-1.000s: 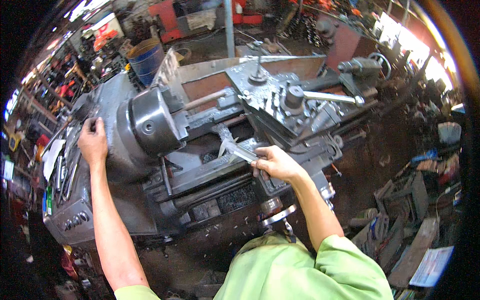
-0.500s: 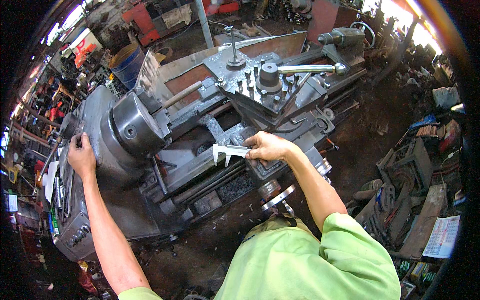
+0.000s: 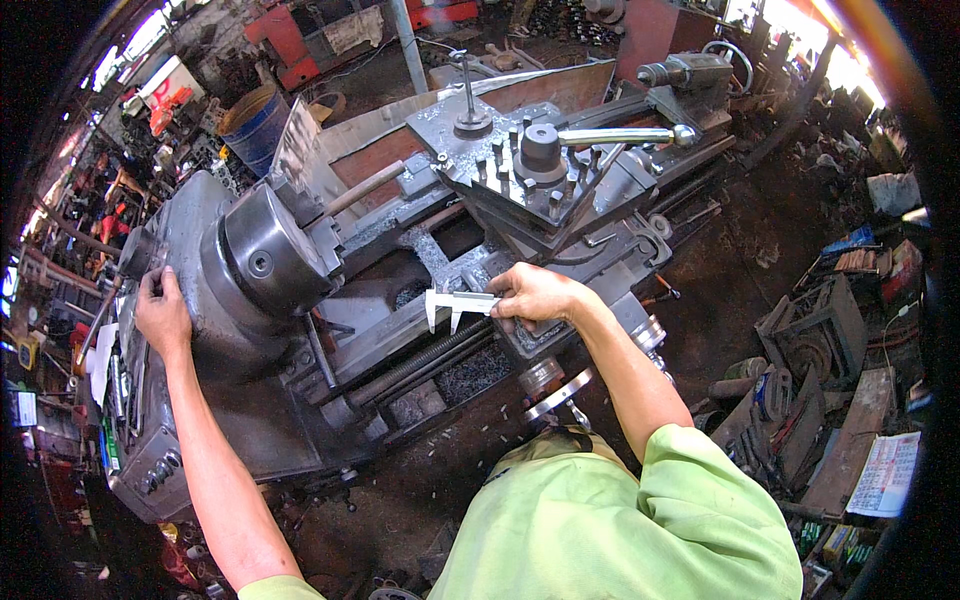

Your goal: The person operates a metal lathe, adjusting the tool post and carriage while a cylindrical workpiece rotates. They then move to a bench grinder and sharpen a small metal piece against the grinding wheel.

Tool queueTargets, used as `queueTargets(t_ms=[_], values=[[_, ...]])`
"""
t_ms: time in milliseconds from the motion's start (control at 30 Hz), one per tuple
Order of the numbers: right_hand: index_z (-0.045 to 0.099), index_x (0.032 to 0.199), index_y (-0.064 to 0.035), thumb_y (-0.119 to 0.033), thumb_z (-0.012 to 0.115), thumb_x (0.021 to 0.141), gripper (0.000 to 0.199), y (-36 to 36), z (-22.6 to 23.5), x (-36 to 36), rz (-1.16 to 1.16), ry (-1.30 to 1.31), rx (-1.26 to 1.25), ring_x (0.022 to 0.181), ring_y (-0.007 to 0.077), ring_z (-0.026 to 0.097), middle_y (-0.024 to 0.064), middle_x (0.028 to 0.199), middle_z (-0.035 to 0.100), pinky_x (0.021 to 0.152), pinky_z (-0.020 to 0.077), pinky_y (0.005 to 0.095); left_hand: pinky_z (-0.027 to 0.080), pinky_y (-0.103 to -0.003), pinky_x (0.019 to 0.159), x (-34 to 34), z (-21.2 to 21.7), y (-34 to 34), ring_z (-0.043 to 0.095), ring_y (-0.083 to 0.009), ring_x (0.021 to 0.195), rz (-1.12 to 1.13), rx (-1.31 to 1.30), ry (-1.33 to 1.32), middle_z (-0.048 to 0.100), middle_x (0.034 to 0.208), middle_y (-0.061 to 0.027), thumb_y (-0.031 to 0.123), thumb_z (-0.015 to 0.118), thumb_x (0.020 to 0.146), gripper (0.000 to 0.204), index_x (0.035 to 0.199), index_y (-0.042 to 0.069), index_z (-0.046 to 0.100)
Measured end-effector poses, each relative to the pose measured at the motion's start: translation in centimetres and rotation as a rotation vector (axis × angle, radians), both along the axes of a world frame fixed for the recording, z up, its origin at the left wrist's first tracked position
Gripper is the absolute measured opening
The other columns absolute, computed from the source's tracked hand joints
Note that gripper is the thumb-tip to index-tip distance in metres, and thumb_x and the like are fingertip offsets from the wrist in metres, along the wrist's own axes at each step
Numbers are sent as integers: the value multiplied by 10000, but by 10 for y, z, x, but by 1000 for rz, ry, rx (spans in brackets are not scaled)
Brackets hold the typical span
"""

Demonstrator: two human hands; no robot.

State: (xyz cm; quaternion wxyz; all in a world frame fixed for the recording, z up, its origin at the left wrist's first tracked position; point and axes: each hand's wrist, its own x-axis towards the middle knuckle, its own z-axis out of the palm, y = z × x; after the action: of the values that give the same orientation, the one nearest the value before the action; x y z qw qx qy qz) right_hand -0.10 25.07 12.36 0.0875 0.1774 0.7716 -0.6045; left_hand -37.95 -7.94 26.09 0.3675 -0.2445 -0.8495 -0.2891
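Note:
My right hand (image 3: pixel 530 295) grips a silver vernier caliper (image 3: pixel 462 302) by its beam end. The jaws point left and downward, held above the front ways of a metal lathe (image 3: pixel 395 330). My left hand (image 3: pixel 163 315) rests at the left edge of the lathe's grey headstock (image 3: pixel 205 225), thumb and fingers apart, with nothing plainly held. Right of that hand is the large three-dimensional round chuck (image 3: pixel 270 245), dark and shiny. A tool post (image 3: pixel 540 155) with a long silver lever (image 3: pixel 625 136) stands on the carriage beyond my right hand.
Metal chips lie on the carriage and bed. A round handwheel (image 3: pixel 557 396) sits below my right forearm. The tailstock (image 3: pixel 690 80) is at the far right. A blue drum (image 3: pixel 252 130) stands behind the headstock. Scrap parts and a wooden board (image 3: pixel 848 440) lie at right.

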Motion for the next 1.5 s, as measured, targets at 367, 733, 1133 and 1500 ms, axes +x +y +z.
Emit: queueTargets(t_ms=[367, 733, 1133, 1500], values=[[619, 1186, 48, -123, 651, 842, 386, 2, -4, -1, 18, -2, 6, 451, 95, 528, 63, 665, 654, 404, 440, 264, 503, -382, 726, 4, 1, 2, 678, -276, 796, -28, 6, 34, 710, 879, -137, 293, 610, 906, 258, 970, 57, 692], [612, 1197, 51, -108, 643, 845, 387, 2, -3, 2, 9, 8, 14, 455, 94, 527, 61, 672, 657, 413, 440, 262, 505, -375, 730, 7, 3, 3, 681, -258, 786, 22, -2, -15, 714, 875, -125, 292, 613, 906, 255, 968, 58, 693], [631, 1168, 42, -117, 649, 832, 372, 5, -4, 3, 21, 14, 27, 459, 90, 528, 58, 673, 655, 421, 445, 260, 503, -369, 739, 7, 3, 2, 680, -255, 799, 17, 3, -28, 714, 889, -120, 286, 615, 908, 247, 970, 60, 692], [634, 1167, 33, -130, 649, 834, 371, 5, -6, 4, 14, 16, 34, 462, 90, 533, 58, 667, 653, 423, 449, 268, 501, -383, 747, 6, 3, 1, 679, -281, 814, 22, -19, -4, 712, 902, -131, 302, 600, 910, 266, 986, 64, 690]])
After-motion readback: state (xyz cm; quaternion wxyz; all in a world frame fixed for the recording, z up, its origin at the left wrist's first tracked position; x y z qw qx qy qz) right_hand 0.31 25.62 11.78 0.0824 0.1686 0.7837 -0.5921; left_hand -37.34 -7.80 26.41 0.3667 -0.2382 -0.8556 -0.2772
